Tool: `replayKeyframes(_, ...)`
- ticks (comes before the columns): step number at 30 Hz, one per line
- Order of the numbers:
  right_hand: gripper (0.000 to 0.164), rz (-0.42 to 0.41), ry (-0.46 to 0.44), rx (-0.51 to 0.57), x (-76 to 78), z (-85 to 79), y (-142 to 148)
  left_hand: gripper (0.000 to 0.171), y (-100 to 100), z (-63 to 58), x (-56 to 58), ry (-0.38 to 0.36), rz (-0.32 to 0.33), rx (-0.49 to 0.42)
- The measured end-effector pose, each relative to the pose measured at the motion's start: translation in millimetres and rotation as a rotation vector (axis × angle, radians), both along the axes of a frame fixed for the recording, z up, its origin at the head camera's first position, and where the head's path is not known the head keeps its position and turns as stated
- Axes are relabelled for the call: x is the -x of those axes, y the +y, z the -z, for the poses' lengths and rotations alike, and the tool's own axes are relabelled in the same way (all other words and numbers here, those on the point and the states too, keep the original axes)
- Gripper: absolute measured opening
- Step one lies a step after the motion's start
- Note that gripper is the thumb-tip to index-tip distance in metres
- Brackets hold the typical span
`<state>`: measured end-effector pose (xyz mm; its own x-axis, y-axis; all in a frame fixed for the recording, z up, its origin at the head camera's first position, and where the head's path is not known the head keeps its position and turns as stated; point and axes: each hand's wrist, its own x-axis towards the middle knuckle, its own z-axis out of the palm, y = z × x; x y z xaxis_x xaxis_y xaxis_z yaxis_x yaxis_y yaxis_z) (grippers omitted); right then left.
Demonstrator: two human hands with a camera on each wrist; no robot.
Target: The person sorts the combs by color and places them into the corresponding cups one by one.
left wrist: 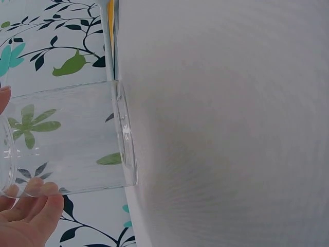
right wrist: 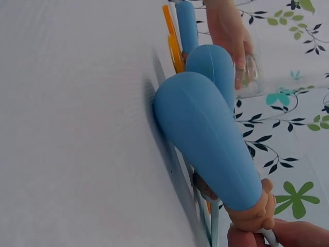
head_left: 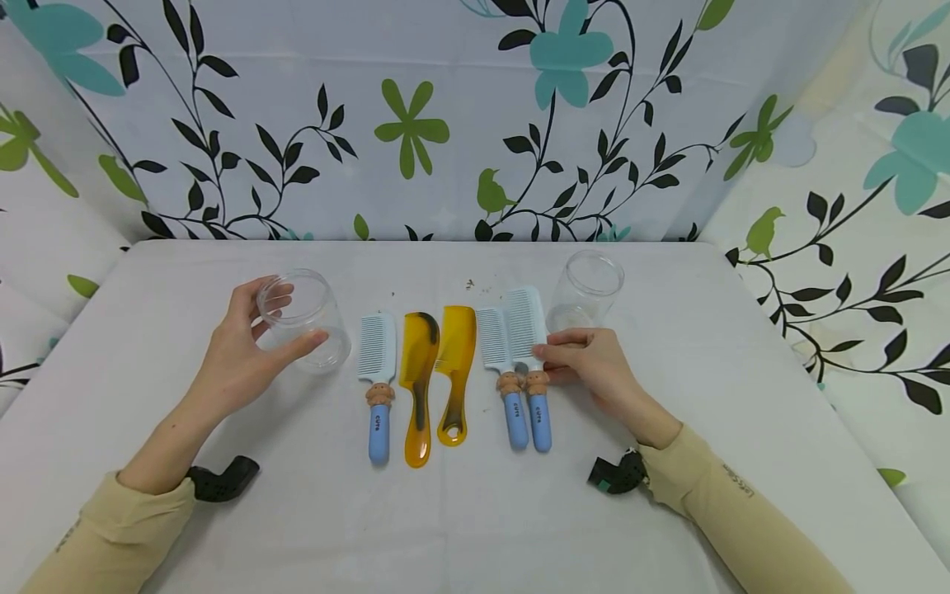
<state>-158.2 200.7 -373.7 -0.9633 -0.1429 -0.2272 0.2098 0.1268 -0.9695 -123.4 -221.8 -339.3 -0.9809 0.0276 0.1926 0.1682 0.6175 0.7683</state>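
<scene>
My left hand (head_left: 236, 359) grips a clear plastic jar (head_left: 317, 323), thumb on the near side and fingers around the far side. In the left wrist view the jar (left wrist: 67, 139) lies sideways across the picture, its end close to the white tabletop. With thumb and fingertips my right hand (head_left: 597, 367) pinches the rightmost light-blue comb (head_left: 540, 421) just above its brown bear-shaped neck. That comb's blue handle (right wrist: 205, 139) fills the middle of the right wrist view. A matching blue comb (head_left: 515, 421) lies right beside it, the toothed parts overlapping.
Left of these lie two amber combs (head_left: 418, 371) and another blue bear comb (head_left: 378, 429), all in a row. A second clear jar (head_left: 586, 289) stands behind my right hand. Small dark specks dot the white table (head_left: 445, 528); a patterned curtain (head_left: 416, 49) hangs behind.
</scene>
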Motion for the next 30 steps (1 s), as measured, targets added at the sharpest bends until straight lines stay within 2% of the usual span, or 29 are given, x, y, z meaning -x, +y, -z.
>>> replayKeyframes(8,0.037,-0.03,0.076,-0.013,-2.1,-5.9,1.2,0.095,-0.2,0.3,0.6,0.0,0.003,-0.004)
replayKeyframes(14,0.035,-0.02,0.125,0.004,-4.0,-8.1,1.0,0.095,-1.0,0.4,0.5,-0.003,0.004,-0.004)
replayKeyframes(30,0.032,-0.047,0.137,0.025,-8.7,-10.2,-4.3,0.094,-0.7,-0.5,-1.4,0.008,0.011,-0.009)
